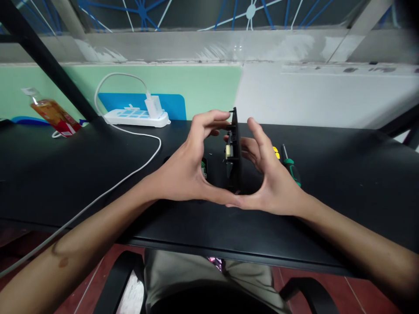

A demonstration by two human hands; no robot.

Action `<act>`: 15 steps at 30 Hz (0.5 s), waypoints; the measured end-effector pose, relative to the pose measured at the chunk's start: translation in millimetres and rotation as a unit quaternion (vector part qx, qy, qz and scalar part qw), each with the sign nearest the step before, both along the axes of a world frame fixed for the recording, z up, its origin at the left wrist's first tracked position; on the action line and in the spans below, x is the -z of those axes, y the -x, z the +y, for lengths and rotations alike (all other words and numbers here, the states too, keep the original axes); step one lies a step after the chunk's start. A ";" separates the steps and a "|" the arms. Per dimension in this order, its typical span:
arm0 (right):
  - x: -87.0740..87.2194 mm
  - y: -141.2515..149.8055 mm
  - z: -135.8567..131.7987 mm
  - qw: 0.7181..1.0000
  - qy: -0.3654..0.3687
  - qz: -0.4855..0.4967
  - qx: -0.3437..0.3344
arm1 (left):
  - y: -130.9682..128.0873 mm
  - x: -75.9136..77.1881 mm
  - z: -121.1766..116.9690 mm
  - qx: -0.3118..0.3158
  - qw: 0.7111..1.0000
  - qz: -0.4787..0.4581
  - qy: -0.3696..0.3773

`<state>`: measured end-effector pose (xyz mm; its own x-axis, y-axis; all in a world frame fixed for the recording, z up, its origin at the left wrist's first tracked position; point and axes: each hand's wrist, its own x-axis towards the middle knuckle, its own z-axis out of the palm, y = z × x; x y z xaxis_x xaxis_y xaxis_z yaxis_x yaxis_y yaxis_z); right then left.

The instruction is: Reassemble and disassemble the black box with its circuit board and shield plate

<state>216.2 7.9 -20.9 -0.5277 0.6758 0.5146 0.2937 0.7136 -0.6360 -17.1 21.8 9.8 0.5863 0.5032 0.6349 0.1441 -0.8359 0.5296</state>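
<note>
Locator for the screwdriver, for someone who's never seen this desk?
On the black desk, find the right hand. Just right of it lies the screwdriver, shaft toward the wall. Its green-and-black handle sets it apart from the partly hidden yellow object nearby.

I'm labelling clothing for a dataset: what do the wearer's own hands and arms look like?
The left hand and right hand are bare, with no gloves, and no rings show. The left forearm and right forearm show no sleeve, watch or bracelet. A small mark shows on the left one.
</note>
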 end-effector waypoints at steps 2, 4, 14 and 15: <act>0.9 -2.7 1.0 1.000 0.007 0.007 0.016 | 7.4 -5.7 -1.2 -0.013 0.998 0.042 0.042; 1.4 -5.9 2.1 0.999 0.015 0.003 0.037 | 22.1 -11.9 -0.1 -0.031 0.988 0.140 0.061; 1.6 -14.7 7.4 0.998 -0.011 -0.012 0.060 | 84.1 -18.2 0.2 -0.121 0.886 0.403 0.195; 1.3 -15.3 7.7 0.998 -0.013 -0.016 0.061 | 82.3 -18.9 -1.7 -0.117 0.887 0.402 0.195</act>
